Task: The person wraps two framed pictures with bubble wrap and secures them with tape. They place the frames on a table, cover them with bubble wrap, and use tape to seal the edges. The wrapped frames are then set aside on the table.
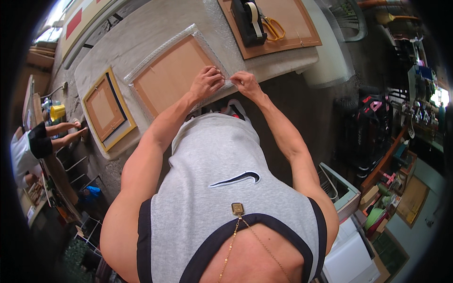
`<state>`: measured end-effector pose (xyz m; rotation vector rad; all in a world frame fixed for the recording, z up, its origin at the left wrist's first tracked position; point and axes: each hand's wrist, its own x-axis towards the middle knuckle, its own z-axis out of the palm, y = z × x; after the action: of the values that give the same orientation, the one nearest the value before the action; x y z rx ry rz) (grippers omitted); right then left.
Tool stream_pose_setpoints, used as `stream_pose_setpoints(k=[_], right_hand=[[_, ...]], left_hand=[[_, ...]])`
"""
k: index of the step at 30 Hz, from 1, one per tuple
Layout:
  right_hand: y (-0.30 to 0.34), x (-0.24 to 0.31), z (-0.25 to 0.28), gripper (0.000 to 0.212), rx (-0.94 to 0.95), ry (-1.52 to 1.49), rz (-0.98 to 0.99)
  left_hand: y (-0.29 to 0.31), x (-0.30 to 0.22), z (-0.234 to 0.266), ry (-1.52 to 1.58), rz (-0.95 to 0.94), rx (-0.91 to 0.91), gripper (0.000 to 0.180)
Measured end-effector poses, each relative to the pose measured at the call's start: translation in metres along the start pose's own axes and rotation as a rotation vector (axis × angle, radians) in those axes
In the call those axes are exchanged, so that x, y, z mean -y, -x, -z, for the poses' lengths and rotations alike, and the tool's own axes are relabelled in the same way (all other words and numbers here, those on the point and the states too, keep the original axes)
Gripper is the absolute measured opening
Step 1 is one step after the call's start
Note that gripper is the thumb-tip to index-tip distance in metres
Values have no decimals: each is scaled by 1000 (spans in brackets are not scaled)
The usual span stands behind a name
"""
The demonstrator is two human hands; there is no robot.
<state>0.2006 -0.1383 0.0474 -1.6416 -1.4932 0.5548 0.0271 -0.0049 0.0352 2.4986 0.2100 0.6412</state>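
Observation:
A picture frame lies back up on the table, its brown backing board [172,70] showing. Clear bubble wrap [160,51] runs around its edges. At the near right corner, my left hand [207,82] is closed over the edge of the wrap, fingers curled. Just to its right, my right hand [245,86] pinches at the same edge, and a bit of clear wrap shows between the two hands. The fingertips partly hide what is gripped.
Left on the table [111,54] lies a smaller gold frame [109,111]. A larger framed board [297,28] at the far right carries a black tape dispenser [243,23] and orange-handled scissors [276,30]. Translucent wrap [330,61] hangs beyond the table's right edge. Another person [40,141] is at far left.

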Motion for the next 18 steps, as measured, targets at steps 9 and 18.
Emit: stream_pose_setpoints(k=[9, 18], right_hand=[[-12, -11, -19, 40, -110, -242, -408], [-10, -11, -28, 71, -192, -287, -490]], left_hand=[[-7, -14, -5, -28, 209, -31, 17], [-6, -19, -26, -214, 226, -92, 15]])
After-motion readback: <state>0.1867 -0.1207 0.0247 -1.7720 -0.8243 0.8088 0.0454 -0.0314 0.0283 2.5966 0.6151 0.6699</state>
